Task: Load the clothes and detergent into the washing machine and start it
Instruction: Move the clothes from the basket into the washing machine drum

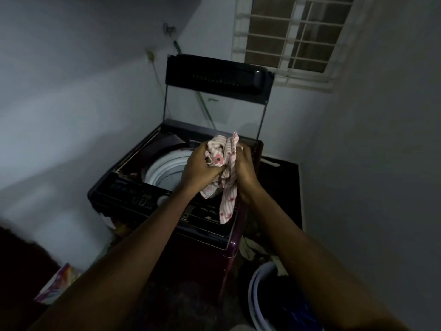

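Washing machine open, left hand and right hand clamped on striped floral garment above drum; detergent, start pending.

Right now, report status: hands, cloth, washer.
Left hand and right hand both grip bunched pink-striped flowered cloth over dark top-load washing machine. Glass lid up, white drum open. Nothing blocking the opening.

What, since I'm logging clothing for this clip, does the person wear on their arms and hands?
Nothing that shows. The left arm and right arm are bare to the frame edge, no sleeve in view. The left hand and right hand have no gloves, and no watch, bracelet or ring can be made out in the dim light.
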